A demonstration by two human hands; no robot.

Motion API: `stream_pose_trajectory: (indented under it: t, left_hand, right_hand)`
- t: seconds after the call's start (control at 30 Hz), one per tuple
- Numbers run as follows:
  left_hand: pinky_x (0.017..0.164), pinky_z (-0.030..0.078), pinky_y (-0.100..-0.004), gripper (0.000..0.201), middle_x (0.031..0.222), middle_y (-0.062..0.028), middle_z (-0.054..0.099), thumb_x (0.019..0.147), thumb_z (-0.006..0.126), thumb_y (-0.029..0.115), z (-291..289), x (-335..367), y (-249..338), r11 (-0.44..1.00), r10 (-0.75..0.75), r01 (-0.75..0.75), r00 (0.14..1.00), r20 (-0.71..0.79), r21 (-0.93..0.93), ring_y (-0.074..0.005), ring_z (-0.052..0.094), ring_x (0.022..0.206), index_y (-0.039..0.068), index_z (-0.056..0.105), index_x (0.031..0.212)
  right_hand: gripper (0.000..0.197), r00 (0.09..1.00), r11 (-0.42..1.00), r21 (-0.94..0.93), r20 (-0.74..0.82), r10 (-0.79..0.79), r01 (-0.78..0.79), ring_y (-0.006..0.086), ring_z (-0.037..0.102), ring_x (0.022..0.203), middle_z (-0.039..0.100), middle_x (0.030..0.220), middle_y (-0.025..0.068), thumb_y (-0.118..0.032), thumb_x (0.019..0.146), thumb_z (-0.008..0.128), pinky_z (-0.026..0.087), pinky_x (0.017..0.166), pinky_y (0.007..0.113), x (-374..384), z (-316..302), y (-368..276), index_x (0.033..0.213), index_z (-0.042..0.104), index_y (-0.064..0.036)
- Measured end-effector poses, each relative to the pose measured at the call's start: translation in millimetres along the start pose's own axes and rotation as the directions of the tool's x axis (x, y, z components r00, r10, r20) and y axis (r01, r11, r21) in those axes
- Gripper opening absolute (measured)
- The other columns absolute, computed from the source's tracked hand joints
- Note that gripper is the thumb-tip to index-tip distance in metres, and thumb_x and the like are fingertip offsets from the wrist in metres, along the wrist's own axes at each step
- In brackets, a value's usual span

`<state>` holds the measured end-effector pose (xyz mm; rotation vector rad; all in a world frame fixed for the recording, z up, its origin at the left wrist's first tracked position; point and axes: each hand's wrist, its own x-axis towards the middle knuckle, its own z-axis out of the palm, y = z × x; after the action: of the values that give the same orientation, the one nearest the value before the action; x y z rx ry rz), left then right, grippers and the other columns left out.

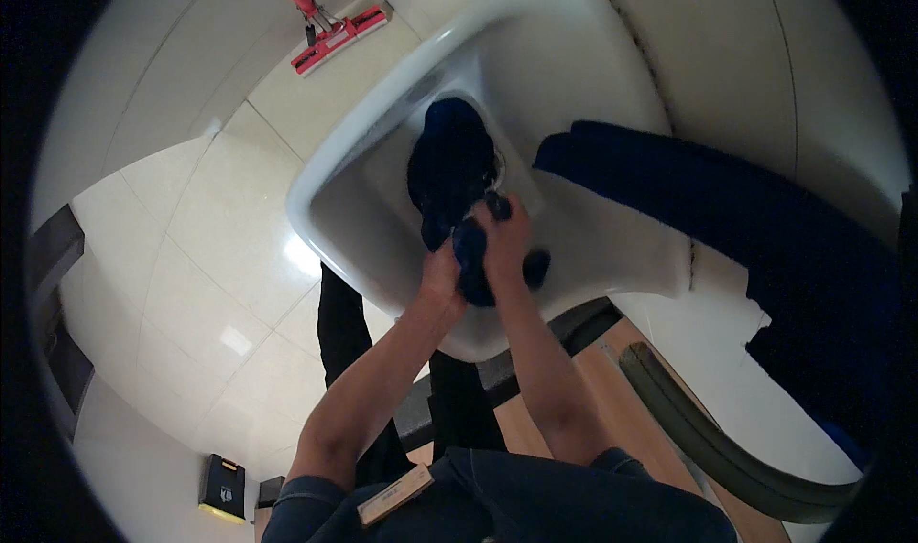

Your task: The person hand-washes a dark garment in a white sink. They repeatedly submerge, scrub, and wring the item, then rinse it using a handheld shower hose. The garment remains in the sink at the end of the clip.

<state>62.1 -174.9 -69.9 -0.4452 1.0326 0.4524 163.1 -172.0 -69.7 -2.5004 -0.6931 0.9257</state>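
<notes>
A bunched dark blue cloth lies in the basin of a white sink, its upper part spread over the bottom. My left hand and my right hand are close together at its near end, both closed on it. Some of the cloth bulges out between my wrists, and a small piece shows beside my right wrist. The fingers of my left hand are mostly hidden behind the fabric. Those of my right hand curl over a fold.
Another dark blue cloth hangs across the sink's right side. A red mop head rests on the tiled floor at the upper left. A black case stands at the lower left. A curved dark green padded piece is at the lower right.
</notes>
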Motion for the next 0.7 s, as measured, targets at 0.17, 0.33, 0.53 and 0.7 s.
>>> stream_pose_trajectory:
  t: [0.17, 0.33, 0.53, 0.7]
  left_hand:
    - [0.084, 0.049, -0.0349, 0.032, 0.097, -0.009, 0.063, 0.087, 0.056, 0.028, -42.6, 5.7, 17.2, 0.98, -0.113, 0.135, 0.983, 0.147, -0.147, -0.0234, 0.06, 0.087, 0.004, 0.058, 0.109]
    - [0.096, 0.041, -0.0358, 0.046, 0.115, -0.0097, 0.058, 0.085, 0.058, 0.033, 32.6, -37.8, 22.9, 0.987, -0.146, 0.15, 0.987, -0.063, 0.053, -0.0239, 0.054, 0.106, 0.005, 0.051, 0.121]
    - [0.11, 0.018, -0.0484, 0.094, 0.145, -0.0119, 0.026, 0.075, 0.058, 0.064, -6.8, -17.5, 39.4, 0.976, 0.013, -0.021, 0.999, 0.038, 0.216, -0.0308, 0.027, 0.131, 0.016, 0.017, 0.144]
    - [0.092, 0.043, -0.0377, 0.064, 0.112, -0.0129, 0.057, 0.08, 0.058, 0.054, -6.0, -10.7, 30.3, 0.958, -0.279, 0.271, 0.957, 0.083, 0.098, -0.0273, 0.055, 0.098, 0.007, 0.049, 0.123]
  right_hand:
    - [0.035, 0.959, 0.966, 0.042, -0.133, -0.249, 0.257, 0.0333, 0.06, 0.078, 0.062, 0.087, 0.0175, -0.03, 0.077, 0.069, 0.047, 0.072, 0.039, -105.0, 8.6, -20.4, 0.094, 0.058, -0.0015]
    - [0.029, 0.996, 0.954, 0.3, -0.085, 0.016, 0.01, 0.0237, 0.058, 0.081, 0.06, 0.091, 0.0144, -0.023, 0.08, 0.065, 0.046, 0.077, 0.036, 12.1, -22.1, 6.0, 0.095, 0.057, -0.0003]
    - [0.032, 0.989, 0.942, 0.303, 0.006, -0.151, 0.142, 0.0276, 0.055, 0.1, 0.059, 0.106, 0.0118, -0.011, 0.077, 0.057, 0.04, 0.094, 0.034, -15.6, -57.9, -24.1, 0.108, 0.059, -0.0062]
    - [0.036, 0.939, 0.923, 0.195, 0.029, -0.343, 0.331, 0.0279, 0.052, 0.105, 0.06, 0.104, 0.0082, -0.003, 0.069, 0.064, 0.039, 0.094, 0.04, -142.7, -30.7, -32.1, 0.104, 0.062, -0.0109]
